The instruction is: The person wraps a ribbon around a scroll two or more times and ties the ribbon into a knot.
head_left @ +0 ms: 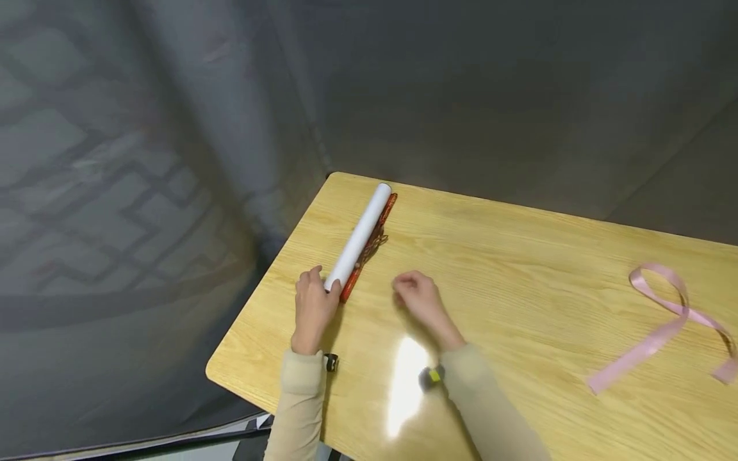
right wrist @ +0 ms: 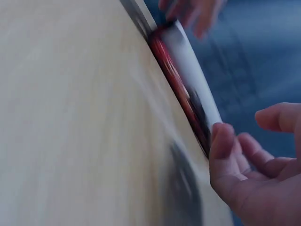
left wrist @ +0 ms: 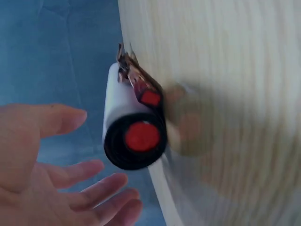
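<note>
A rolled white scroll with red end caps and a red rod alongside lies diagonally on the wooden table, near its left back corner. My left hand sits at the scroll's near end, thumb close to it. The left wrist view shows that hand with its fingers spread beside the roll's end, with a small gap between them. My right hand hovers to the right of the scroll, fingers loosely curled and holding nothing. In the right wrist view the hand is beside the blurred scroll.
A pink ribbon lies looped on the table's right side. The table's left edge runs close to the scroll, with grey curtain behind and to the left. Bright glare marks the tabletop near my right wrist.
</note>
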A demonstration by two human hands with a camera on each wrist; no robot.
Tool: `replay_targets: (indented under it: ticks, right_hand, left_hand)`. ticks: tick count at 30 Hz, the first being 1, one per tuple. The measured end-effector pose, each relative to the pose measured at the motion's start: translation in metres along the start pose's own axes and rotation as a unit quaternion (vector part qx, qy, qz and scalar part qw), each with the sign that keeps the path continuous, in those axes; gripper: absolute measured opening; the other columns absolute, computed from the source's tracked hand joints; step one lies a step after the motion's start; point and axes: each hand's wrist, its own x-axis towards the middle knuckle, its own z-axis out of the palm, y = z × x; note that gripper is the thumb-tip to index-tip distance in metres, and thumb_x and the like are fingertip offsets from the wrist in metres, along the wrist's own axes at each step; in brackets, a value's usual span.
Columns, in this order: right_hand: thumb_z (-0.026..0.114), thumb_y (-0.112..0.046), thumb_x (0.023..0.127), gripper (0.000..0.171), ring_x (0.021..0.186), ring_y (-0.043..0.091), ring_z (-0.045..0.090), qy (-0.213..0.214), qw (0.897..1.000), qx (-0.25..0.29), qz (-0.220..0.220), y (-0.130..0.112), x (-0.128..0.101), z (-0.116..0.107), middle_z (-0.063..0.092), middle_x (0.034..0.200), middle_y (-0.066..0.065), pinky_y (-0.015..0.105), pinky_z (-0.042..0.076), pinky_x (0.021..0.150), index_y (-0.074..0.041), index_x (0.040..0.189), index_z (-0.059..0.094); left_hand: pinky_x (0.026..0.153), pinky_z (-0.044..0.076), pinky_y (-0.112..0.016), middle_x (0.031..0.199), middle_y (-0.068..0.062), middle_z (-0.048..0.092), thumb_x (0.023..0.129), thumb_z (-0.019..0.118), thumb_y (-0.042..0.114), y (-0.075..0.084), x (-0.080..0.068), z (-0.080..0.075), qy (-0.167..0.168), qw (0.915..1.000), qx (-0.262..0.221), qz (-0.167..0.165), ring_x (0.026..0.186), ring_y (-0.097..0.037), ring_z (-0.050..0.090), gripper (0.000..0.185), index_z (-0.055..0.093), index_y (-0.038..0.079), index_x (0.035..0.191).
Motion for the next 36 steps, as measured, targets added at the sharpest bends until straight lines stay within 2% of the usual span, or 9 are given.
replay_targets:
  ticks: [3, 6, 11, 13, 18, 22, 30, 36]
  right_hand:
    - [0.060, -0.016, 0.093, 0.035, 0.082, 0.023, 0.066, -0.029, 0.998, 0.047, 0.037, -0.001, 0.012, 0.021, 0.066, 0.104, 0.021, 0.030, 0.058, 0.076, 0.004, 0.121, 0.056]
    - [0.060, -0.014, 0.093, 0.039, 0.080, 0.020, 0.066, -0.035, 0.995, 0.067, 0.063, -0.002, 0.023, 0.035, 0.065, 0.105, 0.022, 0.029, 0.059, 0.075, 0.007, 0.124, 0.052]
    - [0.061, -0.012, 0.091, 0.032, 0.070, 0.016, 0.068, -0.025, 0.995, 0.052, 0.084, -0.004, 0.040, 0.045, 0.067, 0.095, 0.019, 0.026, 0.059, 0.069, 0.009, 0.115, 0.056]
    - [0.061, -0.011, 0.091, 0.027, 0.066, 0.015, 0.068, -0.020, 0.995, 0.045, 0.088, -0.004, 0.044, 0.046, 0.068, 0.090, 0.017, 0.025, 0.059, 0.066, 0.009, 0.108, 0.059]
    - [0.062, -0.010, 0.090, 0.019, 0.060, 0.013, 0.066, -0.012, 0.996, 0.040, 0.084, -0.004, 0.049, 0.048, 0.068, 0.079, 0.013, 0.025, 0.059, 0.062, 0.008, 0.097, 0.064]
    - [0.062, -0.009, 0.090, 0.018, 0.057, 0.012, 0.065, -0.001, 0.996, 0.043, 0.078, -0.003, 0.052, 0.049, 0.067, 0.074, 0.012, 0.026, 0.059, 0.060, 0.008, 0.094, 0.065]
    - [0.064, -0.009, 0.088, 0.016, 0.051, 0.012, 0.063, 0.012, 0.998, 0.016, 0.067, -0.004, 0.049, 0.052, 0.068, 0.066, 0.014, 0.023, 0.055, 0.052, 0.006, 0.084, 0.067]
    - [0.064, -0.011, 0.089, 0.015, 0.051, 0.011, 0.063, -0.022, 0.998, 0.008, 0.053, -0.011, 0.049, 0.072, 0.069, 0.066, 0.014, 0.023, 0.055, 0.053, 0.004, 0.087, 0.062]
  left_hand:
    - [0.092, 0.046, -0.055, 0.125, -0.031, 0.053, 0.090, 0.065, 0.026, -0.001, 0.005, 0.005, -0.050, 0.9987, 0.002, -0.014, 0.113, -0.046, 0.051, 0.060, 0.045, -0.009, 0.135]
    - [0.092, 0.047, -0.055, 0.126, -0.031, 0.052, 0.091, 0.065, 0.028, 0.000, 0.010, 0.010, -0.091, 0.9956, 0.009, -0.022, 0.114, -0.046, 0.051, 0.063, 0.042, -0.009, 0.138]
    - [0.093, 0.048, -0.053, 0.122, -0.029, 0.055, 0.091, 0.065, 0.025, 0.004, 0.016, 0.016, -0.139, 0.9898, 0.020, -0.022, 0.111, -0.043, 0.055, 0.061, 0.042, -0.009, 0.137]
    - [0.091, 0.049, -0.051, 0.119, -0.028, 0.057, 0.091, 0.065, 0.023, 0.007, 0.017, 0.018, -0.151, 0.9882, 0.022, -0.007, 0.108, -0.041, 0.057, 0.059, 0.044, -0.010, 0.135]
    - [0.083, 0.051, -0.049, 0.106, -0.024, 0.061, 0.089, 0.067, 0.018, 0.011, 0.021, 0.021, -0.163, 0.9851, 0.030, 0.044, 0.094, -0.036, 0.061, 0.043, 0.056, -0.008, 0.120]
    - [0.081, 0.051, -0.048, 0.103, -0.021, 0.062, 0.087, 0.068, 0.016, 0.013, 0.025, 0.022, -0.171, 0.9827, 0.029, 0.064, 0.092, -0.034, 0.061, 0.038, 0.059, -0.005, 0.117]
    - [0.084, 0.049, -0.049, 0.105, -0.021, 0.062, 0.088, 0.068, 0.017, 0.010, 0.029, 0.018, -0.204, 0.9754, 0.023, 0.081, 0.093, -0.033, 0.060, 0.042, 0.055, -0.006, 0.120]
    - [0.085, 0.050, -0.050, 0.107, -0.022, 0.061, 0.087, 0.069, 0.014, -0.001, 0.026, 0.000, -0.196, 0.9785, 0.034, 0.055, 0.095, -0.034, 0.060, 0.043, 0.053, -0.007, 0.121]
